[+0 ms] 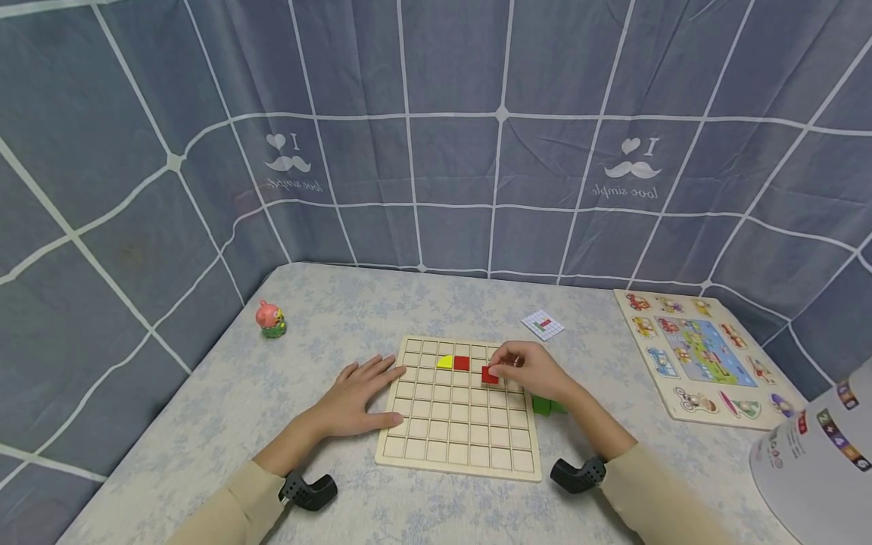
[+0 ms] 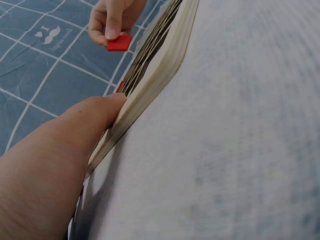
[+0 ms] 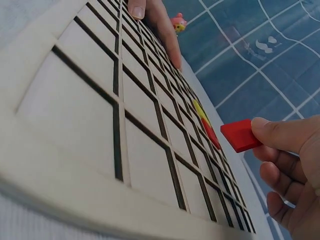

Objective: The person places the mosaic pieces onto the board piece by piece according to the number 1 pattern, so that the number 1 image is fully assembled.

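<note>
A wooden grid board (image 1: pixel 450 431) lies on the table, with a yellow rounded tile (image 1: pixel 445 362) and a red square tile (image 1: pixel 462 363) side by side in cells of its upper part. Between thumb and fingers my right hand (image 1: pixel 531 367) pinches another red square tile (image 1: pixel 489 375). The right wrist view shows this red tile (image 3: pixel 240 135) held above the board, apart from its surface. My left hand (image 1: pixel 357 401) rests at the board's left edge with fingers spread; its thumb (image 2: pixel 95 112) touches the rim in the left wrist view.
Green pieces (image 1: pixel 545 406) lie by the board's right edge, partly under my right forearm. Behind the board is a small pattern card (image 1: pixel 543 325). A picture puzzle board (image 1: pixel 708 356) and a white cylindrical container (image 1: pixel 817 454) stand right; a pink figurine (image 1: pixel 271 319) stands far left.
</note>
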The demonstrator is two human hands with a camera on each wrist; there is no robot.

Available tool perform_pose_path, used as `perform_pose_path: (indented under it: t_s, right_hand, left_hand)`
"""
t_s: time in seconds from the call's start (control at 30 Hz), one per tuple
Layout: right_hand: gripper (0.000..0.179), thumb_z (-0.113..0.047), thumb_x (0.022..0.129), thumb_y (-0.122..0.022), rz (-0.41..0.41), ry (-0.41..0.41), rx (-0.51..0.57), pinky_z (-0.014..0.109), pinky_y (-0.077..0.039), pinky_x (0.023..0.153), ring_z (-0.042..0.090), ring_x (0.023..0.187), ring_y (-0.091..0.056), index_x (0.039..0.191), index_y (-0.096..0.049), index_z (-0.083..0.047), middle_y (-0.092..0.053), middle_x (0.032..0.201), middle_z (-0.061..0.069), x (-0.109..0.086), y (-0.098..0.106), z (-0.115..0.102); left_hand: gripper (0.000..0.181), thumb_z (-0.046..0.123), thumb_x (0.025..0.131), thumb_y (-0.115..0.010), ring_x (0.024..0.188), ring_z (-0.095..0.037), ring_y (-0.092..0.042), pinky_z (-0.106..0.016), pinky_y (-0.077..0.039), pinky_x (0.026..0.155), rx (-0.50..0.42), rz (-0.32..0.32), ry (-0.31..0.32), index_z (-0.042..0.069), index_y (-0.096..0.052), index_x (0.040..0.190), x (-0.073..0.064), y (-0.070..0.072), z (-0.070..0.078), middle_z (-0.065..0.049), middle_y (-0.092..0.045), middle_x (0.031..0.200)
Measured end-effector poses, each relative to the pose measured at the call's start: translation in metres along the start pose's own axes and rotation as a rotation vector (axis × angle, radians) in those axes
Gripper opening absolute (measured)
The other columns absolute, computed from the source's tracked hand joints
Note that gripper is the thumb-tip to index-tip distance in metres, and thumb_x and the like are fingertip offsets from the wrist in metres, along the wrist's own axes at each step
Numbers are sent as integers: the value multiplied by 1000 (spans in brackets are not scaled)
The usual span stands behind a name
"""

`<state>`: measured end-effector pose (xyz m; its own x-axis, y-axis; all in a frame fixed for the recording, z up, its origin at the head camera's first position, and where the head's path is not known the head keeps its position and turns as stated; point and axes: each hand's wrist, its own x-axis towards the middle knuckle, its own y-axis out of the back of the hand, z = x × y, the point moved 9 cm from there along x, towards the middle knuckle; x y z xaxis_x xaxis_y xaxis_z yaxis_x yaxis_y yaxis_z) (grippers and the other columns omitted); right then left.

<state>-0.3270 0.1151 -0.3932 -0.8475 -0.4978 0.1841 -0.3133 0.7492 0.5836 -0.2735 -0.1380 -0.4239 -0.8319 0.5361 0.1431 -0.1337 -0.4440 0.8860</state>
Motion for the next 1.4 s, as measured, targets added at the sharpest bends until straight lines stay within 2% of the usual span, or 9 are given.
perform_pose_path:
  t_s: [0.23,0.33,0.63,0.9,1.4]
  right_hand:
    - [4,-11,91,-70,-18,15,10,30,-45,64,18,70,-52,91,-71,-6,-64,80,0,10,-11,-11]
    - [5,-13,92,-70,-30,29,11,30,-45,65,17,71,-52,91,-71,-8,-63,80,-3,14,-16,-10]
    - [5,-11,92,-69,-65,14,47,28,-45,62,17,70,-52,92,-71,-7,-63,80,-1,24,-31,-15]
    - [4,-13,92,-69,-76,-18,40,29,-44,64,17,73,-51,92,-71,-10,-63,83,-2,27,-41,-6]
    - [4,-16,92,-70,-59,-11,-1,29,-45,62,17,70,-53,91,-69,-12,-61,80,-2,24,-44,-3]
  left_hand:
    - [79,57,88,-61,145,-36,-19,-64,-10,111,4,-6,1,15,-39,151,1,0,1,-13,-28,157]
    - [80,57,88,-61,145,-36,-19,-64,-9,111,5,-7,0,15,-39,152,1,1,1,-13,-28,158]
    - [80,57,88,-61,145,-37,-19,-64,-10,110,5,-5,-1,15,-39,151,1,0,1,-13,-28,157]
    - [80,57,88,-61,145,-37,-20,-64,-10,110,10,-1,-7,14,-39,151,1,0,1,-14,-28,157]
    - [81,57,87,-63,146,-35,-19,-63,-9,111,1,-7,6,16,-38,152,0,-2,-2,-12,-27,158]
